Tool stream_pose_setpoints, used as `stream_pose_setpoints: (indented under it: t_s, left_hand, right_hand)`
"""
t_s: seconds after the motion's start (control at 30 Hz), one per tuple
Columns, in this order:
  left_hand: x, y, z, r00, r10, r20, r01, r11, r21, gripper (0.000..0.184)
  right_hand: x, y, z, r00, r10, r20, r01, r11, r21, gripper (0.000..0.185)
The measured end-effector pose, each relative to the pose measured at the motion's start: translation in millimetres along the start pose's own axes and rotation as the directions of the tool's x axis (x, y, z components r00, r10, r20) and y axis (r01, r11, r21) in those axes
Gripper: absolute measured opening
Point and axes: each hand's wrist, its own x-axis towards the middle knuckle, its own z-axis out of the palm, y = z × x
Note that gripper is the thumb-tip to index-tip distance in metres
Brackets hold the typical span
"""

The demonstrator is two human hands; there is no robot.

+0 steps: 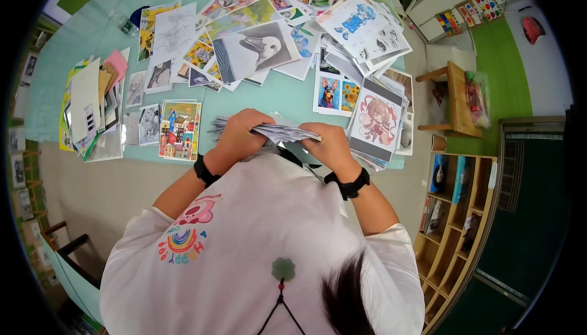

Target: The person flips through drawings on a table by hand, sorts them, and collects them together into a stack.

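Observation:
Between my two hands is a thick stack of paper sheets point(282, 132), held close to my chest at the table's near edge. My left hand point(240, 133) is closed around the stack's left end, and my right hand point(330, 146) grips its right end. A colourful picture of houses point(178, 130) lies on the glass table point(244, 104) left of my hands. To the right, a pink-haired cartoon drawing point(376, 118) tops a pile. Beyond the stack, a print of a bird's head point(257, 50) lies on many spread pictures.
A mixed pile of papers and folders point(87, 102) is at the table's left. A clear bottle point(125, 25) lies near the far left. On the right are a wooden stool point(451, 99), a paper cup point(438, 143) and a wooden shelf point(455, 212). A chair point(73, 243) stands at lower left.

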Motion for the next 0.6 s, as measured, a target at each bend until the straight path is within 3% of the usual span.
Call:
stream_pose_setpoints:
  t_s: [0.1, 0.13, 0.2, 0.3, 0.37, 0.43, 0.5, 0.53, 0.6]
  left_hand:
    - [12.4, -7.5, -10.9, 0.986, 0.103, 0.132, -0.107, 0.994, 0.026, 0.046]
    - [16.0, -12.4, -18.8, 0.994, 0.075, 0.074, -0.078, 0.996, 0.037, 0.058]
    - [17.9, -29.2, -43.9, 0.999, 0.018, -0.046, -0.015, 0.998, 0.054, 0.085]
    - [-2.5, -90.1, -78.1, 0.971, -0.218, 0.099, 0.231, 0.963, -0.139, 0.116]
    - [-30.7, -144.9, -77.0, 0.937, -0.277, 0.214, 0.341, 0.857, -0.387, 0.121]
    - [-33.5, -134.3, -76.2, 0.897, -0.266, 0.353, 0.432, 0.699, -0.570, 0.122]
    - [-38.9, -113.7, -73.5, 0.853, -0.186, 0.488, 0.506, 0.525, -0.684, 0.117]
    - [-47.9, -123.9, -76.8, 0.790, -0.230, 0.568, 0.574, 0.602, -0.554, 0.105]
    - [-51.5, -136.5, -69.2, 0.800, -0.280, 0.531, 0.452, 0.863, -0.225, 0.095]
  right_hand:
    - [-5.2, 5.2, -4.1, 0.993, -0.028, -0.119, 0.035, 0.998, 0.060, 0.017]
    - [-5.5, 6.3, -7.7, 0.986, -0.031, -0.161, 0.044, 0.996, 0.075, 0.016]
    - [-7.1, 13.2, -18.8, 0.977, 0.110, -0.184, -0.080, 0.983, 0.163, 0.019]
    - [-13.5, 22.0, -40.1, 0.950, 0.242, -0.198, -0.199, 0.956, 0.216, 0.022]
    - [-10.3, 14.7, -48.3, 0.933, 0.264, -0.244, -0.190, 0.938, 0.290, 0.025]
    - [-5.6, 1.6, -57.3, 0.913, 0.254, -0.318, -0.107, 0.903, 0.416, 0.027]
    - [-5.8, 11.3, -63.0, 0.921, 0.298, -0.251, -0.144, 0.859, 0.491, 0.031]
    - [-6.7, 18.9, -62.9, 0.932, 0.280, -0.230, -0.141, 0.864, 0.483, 0.032]
    - [-8.1, 20.0, -65.5, 0.943, 0.262, -0.206, -0.106, 0.821, 0.560, 0.031]
